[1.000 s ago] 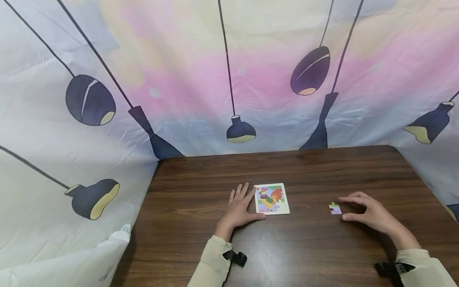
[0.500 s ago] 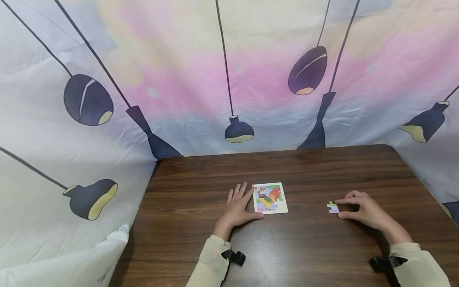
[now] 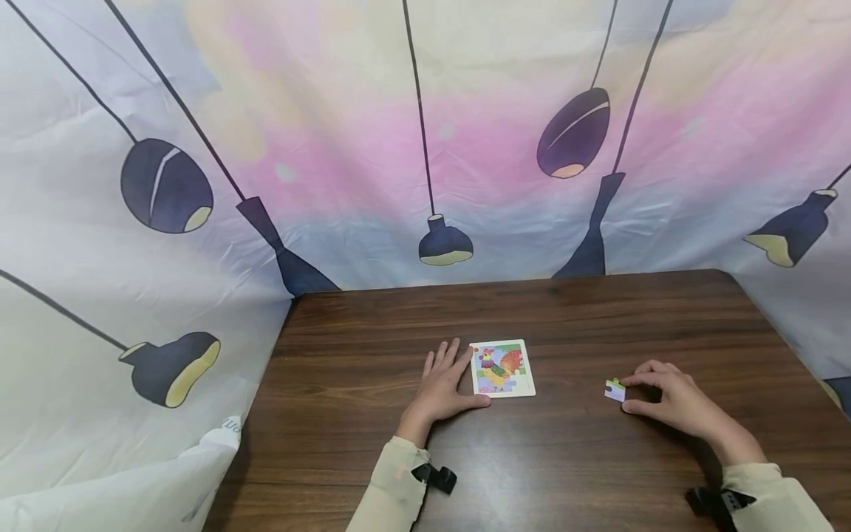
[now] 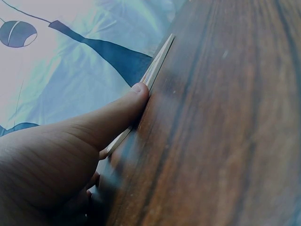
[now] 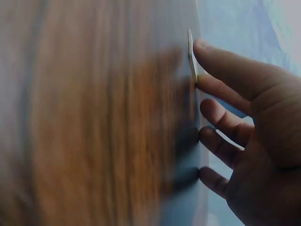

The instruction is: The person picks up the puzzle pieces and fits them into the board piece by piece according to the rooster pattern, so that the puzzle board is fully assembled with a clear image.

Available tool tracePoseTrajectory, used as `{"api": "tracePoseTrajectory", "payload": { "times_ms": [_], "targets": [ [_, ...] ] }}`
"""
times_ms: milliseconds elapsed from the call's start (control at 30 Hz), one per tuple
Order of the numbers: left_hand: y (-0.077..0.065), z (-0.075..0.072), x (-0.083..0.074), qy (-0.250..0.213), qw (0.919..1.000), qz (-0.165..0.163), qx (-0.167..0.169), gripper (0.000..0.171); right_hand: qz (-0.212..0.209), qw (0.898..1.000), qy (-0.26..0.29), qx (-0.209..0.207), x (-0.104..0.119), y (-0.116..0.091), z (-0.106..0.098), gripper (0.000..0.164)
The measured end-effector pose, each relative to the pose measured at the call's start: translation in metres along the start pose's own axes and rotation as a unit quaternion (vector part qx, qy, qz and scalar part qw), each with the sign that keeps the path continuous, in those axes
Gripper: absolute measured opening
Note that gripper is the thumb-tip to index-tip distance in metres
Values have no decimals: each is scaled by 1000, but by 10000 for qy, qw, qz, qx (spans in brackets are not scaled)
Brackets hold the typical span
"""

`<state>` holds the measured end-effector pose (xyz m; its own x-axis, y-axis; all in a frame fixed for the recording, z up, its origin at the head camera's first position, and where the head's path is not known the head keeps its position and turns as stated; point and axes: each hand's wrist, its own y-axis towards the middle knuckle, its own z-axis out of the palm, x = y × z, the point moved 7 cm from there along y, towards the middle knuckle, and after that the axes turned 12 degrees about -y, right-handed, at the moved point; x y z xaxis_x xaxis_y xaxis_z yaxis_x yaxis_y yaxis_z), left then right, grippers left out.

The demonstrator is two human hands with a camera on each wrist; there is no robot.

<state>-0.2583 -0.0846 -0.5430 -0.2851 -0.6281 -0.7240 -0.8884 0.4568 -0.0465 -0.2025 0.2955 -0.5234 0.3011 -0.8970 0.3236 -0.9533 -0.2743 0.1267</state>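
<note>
A square jigsaw puzzle (image 3: 501, 369) with a white border and a rooster picture lies flat on the wooden table. Its lower right corner shows bare white. Spread out at its left side is my left hand (image 3: 435, 391), the thumb touching the near edge and the index finger at the left edge. In the left wrist view, that thumb rests against the puzzle's thin edge (image 4: 162, 61). To the right, my right hand (image 3: 678, 399) pinches a small purple and green puzzle piece (image 3: 614, 391) between thumb and index finger. The right wrist view shows the piece (image 5: 190, 52) edge-on, its other fingers loosely bent.
The dark wooden table (image 3: 565, 465) stretches around both hands. A cloth backdrop (image 3: 346, 148) printed with hanging lamps stands along its far and left sides. Black wrist straps (image 3: 435, 477) sit over the sleeves.
My right hand has come left onto the puzzle piece and grips it; the piece has turned slightly. My left hand and the rooster puzzle have stayed in place.
</note>
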Motion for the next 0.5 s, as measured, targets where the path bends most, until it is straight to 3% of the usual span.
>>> {"api": "tracePoseTrajectory", "payload": {
  "times_ms": [133,500],
  "targets": [
    [0,0,0,-6,10000,10,-13,107,-31,9998,-191,-72,7,2,-1,38],
    [1,0,0,19,10000,6,-3,107,-309,9986,-419,-83,21,2,0,27]
  ]
}}
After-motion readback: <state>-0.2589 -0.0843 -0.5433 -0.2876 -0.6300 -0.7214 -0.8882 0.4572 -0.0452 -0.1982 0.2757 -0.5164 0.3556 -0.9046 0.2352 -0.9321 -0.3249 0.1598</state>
